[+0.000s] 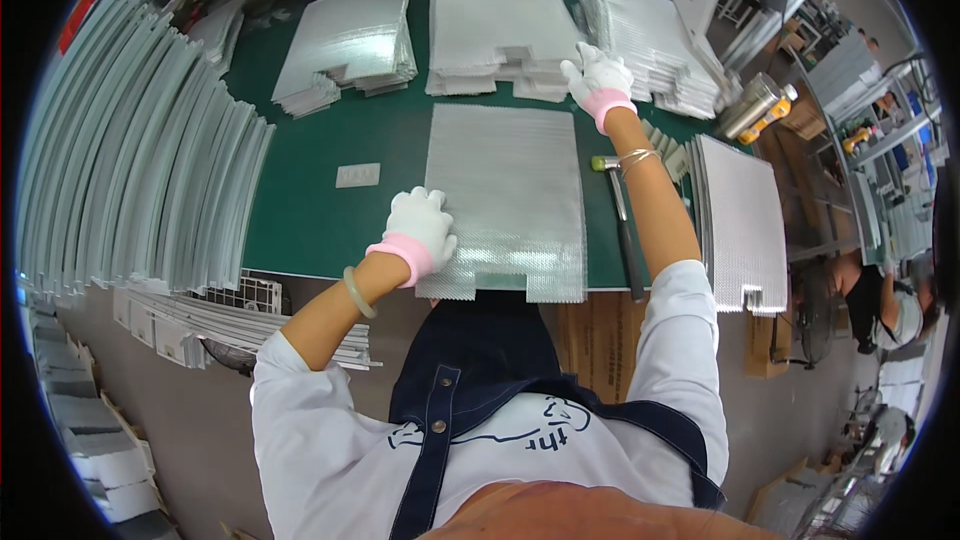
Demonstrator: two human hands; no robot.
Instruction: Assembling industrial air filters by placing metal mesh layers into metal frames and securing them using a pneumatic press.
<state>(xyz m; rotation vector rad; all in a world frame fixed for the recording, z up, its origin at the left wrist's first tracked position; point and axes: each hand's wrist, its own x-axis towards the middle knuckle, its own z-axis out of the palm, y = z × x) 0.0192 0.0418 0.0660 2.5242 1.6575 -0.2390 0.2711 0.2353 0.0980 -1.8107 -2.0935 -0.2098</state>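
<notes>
We see a silvery, ribbed sheet (505,180) lying flat at the middle of the green table (310,205), its notched end poking just over the table's near edge. Our left hand (420,225), in a white glove with a pink cuff, rests on the left margin of this sheet close to the table's near edge; its fingers are a little apart and the palm faces down. Our right hand (600,78), gloved the same way, reaches toward the far side of the table, at the right edge of the middle stack (490,25) and just beside the right stack (650,35). Its fingers are spread, but we cannot tell whether the tips pinch a sheet there.

Another stack (350,30) of notched sheets sits on the far left part of the table. We find a small pale card (358,175) on the table's left half and a hammer (629,250) lying on its right half, handle toward the near edge. A long row of panels (140,160) lines the table's left end. At the table's right end we see upright sheets (742,215), and beyond them a metal bottle (748,105) near its far right corner.
</notes>
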